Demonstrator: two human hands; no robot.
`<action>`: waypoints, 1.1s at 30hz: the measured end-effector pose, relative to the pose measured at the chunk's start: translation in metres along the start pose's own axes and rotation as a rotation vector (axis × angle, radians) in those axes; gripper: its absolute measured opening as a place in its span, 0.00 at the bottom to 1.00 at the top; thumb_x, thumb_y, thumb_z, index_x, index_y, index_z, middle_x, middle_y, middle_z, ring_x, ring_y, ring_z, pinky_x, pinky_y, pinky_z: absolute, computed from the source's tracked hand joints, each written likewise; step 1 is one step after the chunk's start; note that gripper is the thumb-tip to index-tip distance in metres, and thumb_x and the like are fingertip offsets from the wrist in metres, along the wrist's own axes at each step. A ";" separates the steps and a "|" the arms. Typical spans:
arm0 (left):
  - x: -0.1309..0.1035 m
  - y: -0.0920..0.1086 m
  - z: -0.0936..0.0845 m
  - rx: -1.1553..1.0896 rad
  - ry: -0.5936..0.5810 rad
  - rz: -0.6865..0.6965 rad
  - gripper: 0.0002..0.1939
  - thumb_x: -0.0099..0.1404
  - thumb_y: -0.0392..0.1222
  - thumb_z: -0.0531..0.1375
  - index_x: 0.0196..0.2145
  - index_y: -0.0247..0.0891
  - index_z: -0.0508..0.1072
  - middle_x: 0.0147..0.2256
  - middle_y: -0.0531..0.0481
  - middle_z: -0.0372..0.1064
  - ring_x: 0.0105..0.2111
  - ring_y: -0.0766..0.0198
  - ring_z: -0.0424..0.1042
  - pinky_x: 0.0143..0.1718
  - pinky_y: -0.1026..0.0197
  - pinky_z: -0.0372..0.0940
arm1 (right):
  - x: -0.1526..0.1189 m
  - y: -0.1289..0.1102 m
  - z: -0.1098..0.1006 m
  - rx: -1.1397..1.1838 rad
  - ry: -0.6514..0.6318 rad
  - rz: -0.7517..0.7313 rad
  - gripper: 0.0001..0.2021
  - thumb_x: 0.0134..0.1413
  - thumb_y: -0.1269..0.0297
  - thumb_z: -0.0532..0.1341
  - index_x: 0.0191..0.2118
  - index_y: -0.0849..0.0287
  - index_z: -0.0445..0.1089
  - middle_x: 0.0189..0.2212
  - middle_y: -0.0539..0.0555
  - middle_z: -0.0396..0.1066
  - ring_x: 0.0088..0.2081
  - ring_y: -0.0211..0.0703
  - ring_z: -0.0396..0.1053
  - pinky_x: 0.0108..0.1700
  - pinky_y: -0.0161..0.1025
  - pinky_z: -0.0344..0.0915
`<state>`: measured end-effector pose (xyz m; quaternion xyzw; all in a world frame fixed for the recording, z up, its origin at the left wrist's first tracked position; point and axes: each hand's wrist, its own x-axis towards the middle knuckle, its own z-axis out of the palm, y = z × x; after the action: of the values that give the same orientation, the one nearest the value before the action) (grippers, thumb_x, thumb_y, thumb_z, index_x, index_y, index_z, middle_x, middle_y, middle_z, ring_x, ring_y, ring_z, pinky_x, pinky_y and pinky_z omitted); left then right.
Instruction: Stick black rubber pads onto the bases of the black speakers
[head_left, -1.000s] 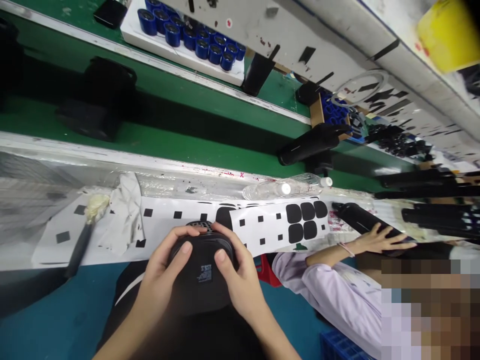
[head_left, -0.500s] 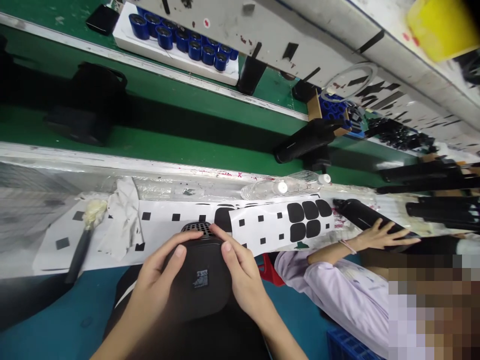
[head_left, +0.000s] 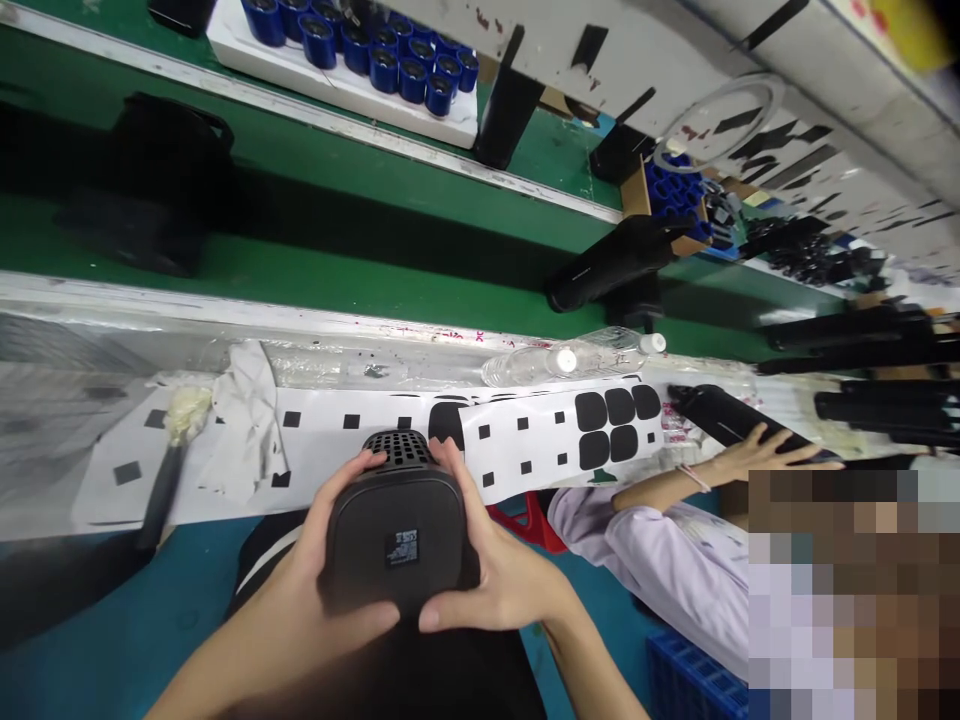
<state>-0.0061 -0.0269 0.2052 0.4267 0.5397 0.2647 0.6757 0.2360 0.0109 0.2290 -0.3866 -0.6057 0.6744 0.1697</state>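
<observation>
Head view: black speaker clamped between left grip and right grip.

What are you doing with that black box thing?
A person grips a black speaker-like box with the left hand and right hand, thumbs under its near edge. It is held just in front of a white sheet of black stickers. Beside them, a co-worker's hand rests on a long black tube.

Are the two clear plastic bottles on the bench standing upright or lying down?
Lying down: both clear bottles rest on their sides along the bench, white caps pointing right.
</observation>
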 end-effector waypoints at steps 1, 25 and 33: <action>0.002 0.000 -0.001 0.012 -0.022 0.020 0.57 0.54 0.47 0.72 0.71 0.57 0.43 0.73 0.42 0.46 0.69 0.36 0.54 0.63 0.37 0.63 | 0.001 0.000 -0.002 0.000 -0.015 -0.005 0.70 0.45 0.60 0.77 0.72 0.45 0.16 0.74 0.64 0.42 0.73 0.54 0.48 0.68 0.56 0.56; 0.031 0.055 -0.008 -0.027 0.054 -0.069 0.53 0.44 0.47 0.75 0.64 0.56 0.55 0.60 0.48 0.63 0.57 0.48 0.70 0.52 0.56 0.71 | 0.032 -0.009 -0.004 0.112 0.114 0.097 0.65 0.49 0.55 0.74 0.74 0.51 0.20 0.72 0.63 0.50 0.71 0.53 0.53 0.70 0.53 0.54; 0.026 0.051 0.000 -0.136 0.227 -0.036 0.37 0.53 0.57 0.71 0.58 0.52 0.66 0.61 0.51 0.66 0.58 0.50 0.68 0.49 0.63 0.70 | 0.032 -0.006 0.008 0.268 0.262 0.058 0.32 0.65 0.53 0.62 0.70 0.46 0.51 0.67 0.54 0.60 0.67 0.47 0.60 0.68 0.46 0.55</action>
<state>0.0060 0.0192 0.2361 0.3374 0.6011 0.3351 0.6423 0.2082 0.0295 0.2240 -0.4621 -0.4717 0.6977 0.2778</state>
